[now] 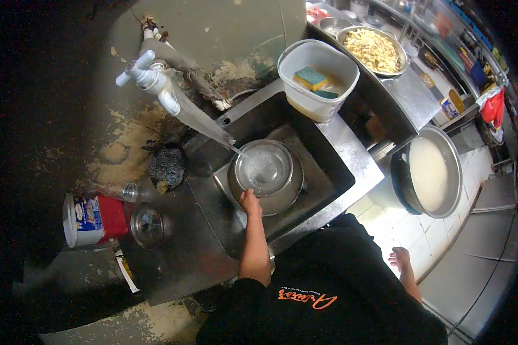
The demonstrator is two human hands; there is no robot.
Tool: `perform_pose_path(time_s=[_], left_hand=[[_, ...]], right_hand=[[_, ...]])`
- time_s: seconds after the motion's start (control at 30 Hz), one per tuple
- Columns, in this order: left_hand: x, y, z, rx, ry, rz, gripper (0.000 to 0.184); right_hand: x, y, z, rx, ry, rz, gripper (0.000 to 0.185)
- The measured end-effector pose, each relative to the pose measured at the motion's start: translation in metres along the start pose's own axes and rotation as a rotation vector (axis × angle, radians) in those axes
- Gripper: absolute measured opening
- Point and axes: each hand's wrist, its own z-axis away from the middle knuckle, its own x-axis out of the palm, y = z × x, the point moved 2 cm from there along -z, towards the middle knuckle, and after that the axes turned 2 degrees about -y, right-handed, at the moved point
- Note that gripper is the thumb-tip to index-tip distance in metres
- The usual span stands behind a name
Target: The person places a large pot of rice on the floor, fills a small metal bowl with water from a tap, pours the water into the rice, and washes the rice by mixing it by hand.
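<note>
My left hand (250, 202) grips the near rim of a round metal bowl (276, 185) in the sink (311, 172). Water from the tap (167, 98) runs through a cloth-like sleeve (204, 127) into the bowl and churns inside it. Beneath this bowl sits a wider metal pan (282, 205). My right hand (400, 259) hangs off to the right, away from the sink, with its fingers loosely apart and nothing in it.
A white tub (296, 103) with sponges (310, 79) in cloudy water stands on the sink's back-right corner. At right are a large pot (456, 172) of whitish liquid and a bowl of cut food (371, 50). A red-and-white tub (92, 219) and a scouring pad (167, 165) lie left.
</note>
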Motion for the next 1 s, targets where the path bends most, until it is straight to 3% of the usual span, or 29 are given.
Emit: perform_pose_path(time_s=[0.4,0.5,1.0], left_hand=[[0.004,0.007,0.014,-0.020,-0.015,0.044,0.019],[-0.006,-0.012,-0.003,-0.068,-0.109,-0.013,0.029],[-0.005,-0.003,0.010,-0.024,-0.026,0.016,0.025]], right_hand=[[-0.001,0.001,0.001,0.009,-0.006,-0.002,0.026],[0.000,0.000,0.004,0.004,0.011,0.010,0.026],[-0.001,0.001,0.002,-0.013,0.009,0.018,0.029]])
